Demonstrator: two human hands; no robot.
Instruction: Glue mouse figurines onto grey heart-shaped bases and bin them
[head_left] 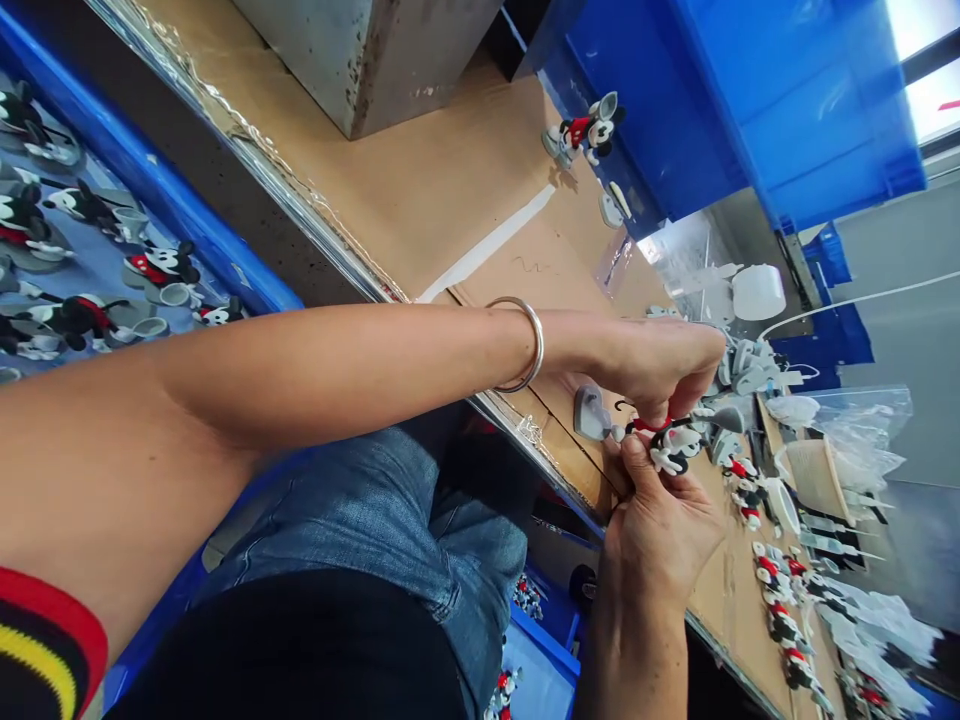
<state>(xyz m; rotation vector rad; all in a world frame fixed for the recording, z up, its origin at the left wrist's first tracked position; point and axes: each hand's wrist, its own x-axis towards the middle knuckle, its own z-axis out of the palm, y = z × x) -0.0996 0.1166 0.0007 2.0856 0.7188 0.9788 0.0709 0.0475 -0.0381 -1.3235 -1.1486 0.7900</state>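
My right hand (664,530) holds a small mouse figurine (675,445) between thumb and fingers, just above the cardboard-covered bench. The figurine is black, white and red, and lies tilted on its side. From above, my left hand (660,365), with a silver bangle on its wrist, has its fingers curled down and pinched at the figurine's red body. What exactly those fingertips grip is partly hidden. A grey horn-shaped part (724,418) sticks out beside the figurine's head. A grey heart-shaped base (592,412) shows at the figurine's other end.
Another mouse figurine (583,132) stands farther back, by blue bins (795,100). Grey parts (750,365) are heaped beyond my hands. Several figurines (780,610) lie along the bench to the right, near syringes (836,545). A blue tray (255,265) of figurines is at left. A metal box (375,60) stands behind.
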